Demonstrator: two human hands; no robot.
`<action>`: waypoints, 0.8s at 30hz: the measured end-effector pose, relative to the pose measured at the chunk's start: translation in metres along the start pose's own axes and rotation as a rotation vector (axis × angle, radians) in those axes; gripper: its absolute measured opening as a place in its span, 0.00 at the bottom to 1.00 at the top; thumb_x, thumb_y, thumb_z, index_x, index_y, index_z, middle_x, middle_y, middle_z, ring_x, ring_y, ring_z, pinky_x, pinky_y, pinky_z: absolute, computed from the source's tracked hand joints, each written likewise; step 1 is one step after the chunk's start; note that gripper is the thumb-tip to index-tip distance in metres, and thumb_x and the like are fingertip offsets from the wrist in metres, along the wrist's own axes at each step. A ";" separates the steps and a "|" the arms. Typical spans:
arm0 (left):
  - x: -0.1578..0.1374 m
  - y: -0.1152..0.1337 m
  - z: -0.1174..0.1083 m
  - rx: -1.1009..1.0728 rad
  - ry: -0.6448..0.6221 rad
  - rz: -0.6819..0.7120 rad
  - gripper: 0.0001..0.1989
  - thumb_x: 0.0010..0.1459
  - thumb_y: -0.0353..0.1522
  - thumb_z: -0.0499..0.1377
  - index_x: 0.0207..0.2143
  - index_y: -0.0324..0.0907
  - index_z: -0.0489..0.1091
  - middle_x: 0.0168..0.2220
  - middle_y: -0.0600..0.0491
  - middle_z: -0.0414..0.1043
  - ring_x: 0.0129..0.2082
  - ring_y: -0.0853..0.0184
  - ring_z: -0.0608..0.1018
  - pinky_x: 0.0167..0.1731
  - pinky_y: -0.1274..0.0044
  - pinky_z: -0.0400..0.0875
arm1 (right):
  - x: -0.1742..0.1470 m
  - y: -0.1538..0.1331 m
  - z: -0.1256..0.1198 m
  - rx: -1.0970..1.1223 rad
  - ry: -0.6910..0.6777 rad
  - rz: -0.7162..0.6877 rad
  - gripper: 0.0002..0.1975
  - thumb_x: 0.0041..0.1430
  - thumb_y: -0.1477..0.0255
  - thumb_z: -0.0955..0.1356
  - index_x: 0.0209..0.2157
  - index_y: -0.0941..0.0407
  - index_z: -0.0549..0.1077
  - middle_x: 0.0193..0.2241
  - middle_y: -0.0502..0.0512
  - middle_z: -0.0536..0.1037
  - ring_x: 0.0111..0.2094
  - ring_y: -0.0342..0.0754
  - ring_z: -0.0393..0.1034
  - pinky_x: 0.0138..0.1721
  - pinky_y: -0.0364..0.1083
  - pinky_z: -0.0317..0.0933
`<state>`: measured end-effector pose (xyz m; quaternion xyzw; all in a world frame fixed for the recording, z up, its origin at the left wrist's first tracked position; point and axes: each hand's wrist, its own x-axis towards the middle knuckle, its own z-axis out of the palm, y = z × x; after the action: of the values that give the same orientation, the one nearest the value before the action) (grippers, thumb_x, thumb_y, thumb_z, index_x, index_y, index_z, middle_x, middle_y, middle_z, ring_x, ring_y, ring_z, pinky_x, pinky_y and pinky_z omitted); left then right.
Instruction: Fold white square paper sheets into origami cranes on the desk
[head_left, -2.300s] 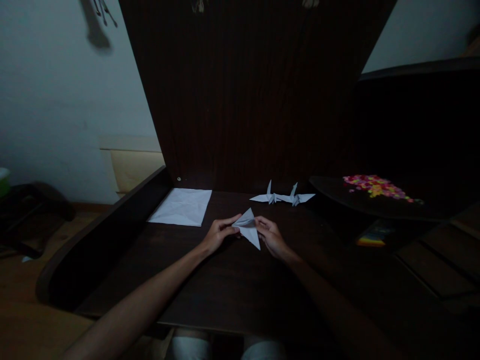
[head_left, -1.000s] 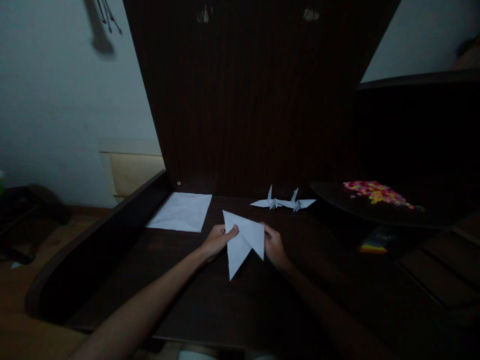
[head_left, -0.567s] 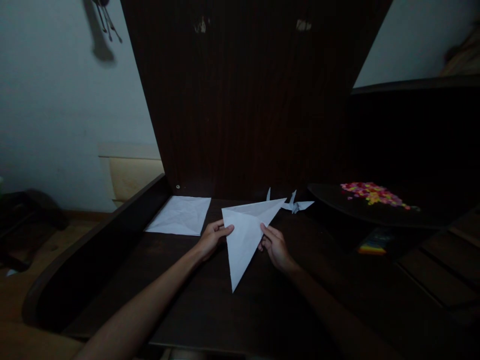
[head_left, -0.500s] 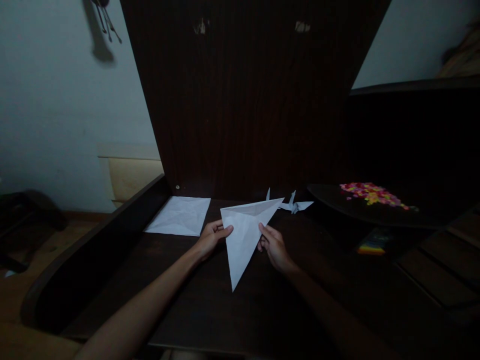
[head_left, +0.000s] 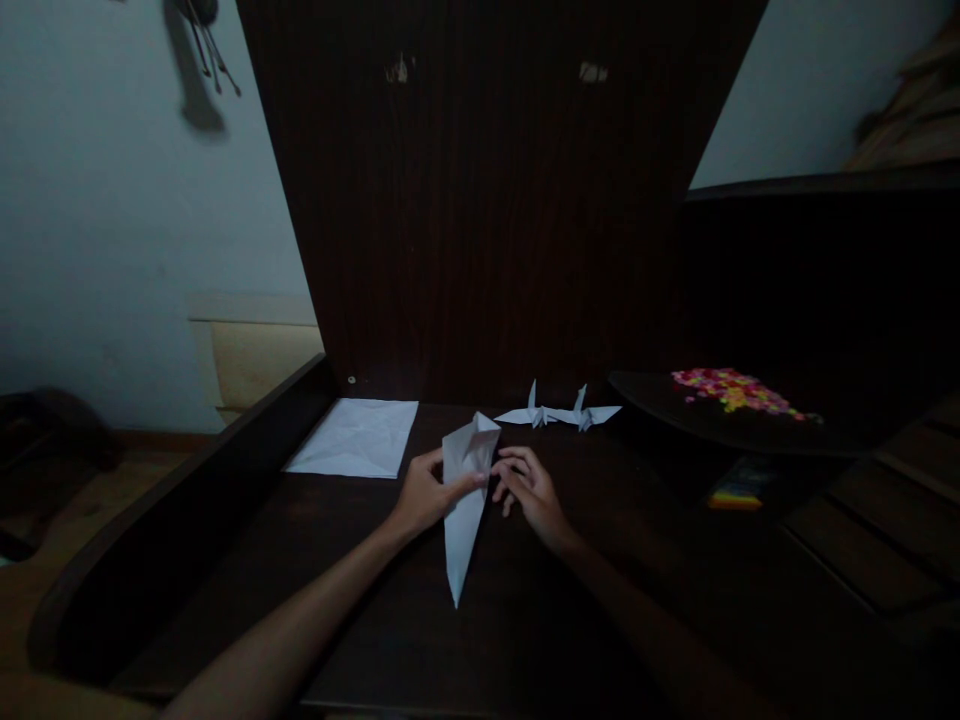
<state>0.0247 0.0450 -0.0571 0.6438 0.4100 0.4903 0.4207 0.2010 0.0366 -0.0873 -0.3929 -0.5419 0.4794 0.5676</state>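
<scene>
A sheet of white paper (head_left: 463,520), folded to a narrow kite with its point downward, is held upright over the dark desk. My left hand (head_left: 431,495) grips it from the left, thumb across its front and fingers behind. The upper part of the paper stands partly open, its right flap bent inward. At the right edge is my right hand (head_left: 529,490), fingers bent and apart; whether the fingertips touch the paper I cannot tell. Behind, two white folded paper cranes (head_left: 534,415) (head_left: 585,417) stand side by side on the desk.
Flat white paper (head_left: 356,438) with crease lines lies at the back left of the desk (head_left: 360,600). A raised side board (head_left: 187,500) bounds the left. On a dark corner shelf (head_left: 645,395) at right sits a heap of small colourful pieces (head_left: 739,390). A tall dark panel (head_left: 487,230) rises behind.
The wide kite-shaped paper has become narrower, its right flap folded inward. My left thumb has moved right across it. My right hand has let go of its former hold and its fingers have spread.
</scene>
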 end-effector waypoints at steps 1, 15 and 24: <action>-0.001 0.000 0.001 0.010 -0.027 0.016 0.16 0.42 0.39 0.68 0.31 0.36 0.75 0.29 0.50 0.76 0.29 0.65 0.74 0.30 0.77 0.67 | -0.001 -0.001 0.001 -0.003 -0.025 0.006 0.26 0.51 0.55 0.69 0.48 0.52 0.61 0.31 0.49 0.71 0.20 0.41 0.67 0.12 0.37 0.56; 0.004 -0.009 -0.004 -0.024 -0.114 -0.005 0.15 0.46 0.41 0.64 0.29 0.37 0.77 0.27 0.50 0.76 0.27 0.64 0.74 0.27 0.77 0.67 | 0.008 -0.001 -0.016 -0.037 0.110 0.134 0.27 0.51 0.46 0.62 0.27 0.58 0.71 0.17 0.49 0.69 0.14 0.42 0.64 0.12 0.40 0.55; 0.027 -0.010 -0.032 -0.094 0.327 -0.102 0.19 0.43 0.45 0.65 0.28 0.36 0.75 0.28 0.50 0.76 0.27 0.65 0.74 0.25 0.79 0.65 | 0.014 -0.015 -0.048 -0.090 0.181 0.000 0.06 0.41 0.68 0.69 0.21 0.56 0.74 0.20 0.50 0.73 0.23 0.44 0.63 0.24 0.42 0.53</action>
<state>-0.0031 0.0779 -0.0537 0.5134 0.4818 0.5850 0.4027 0.2499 0.0498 -0.0746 -0.4597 -0.5092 0.4172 0.5961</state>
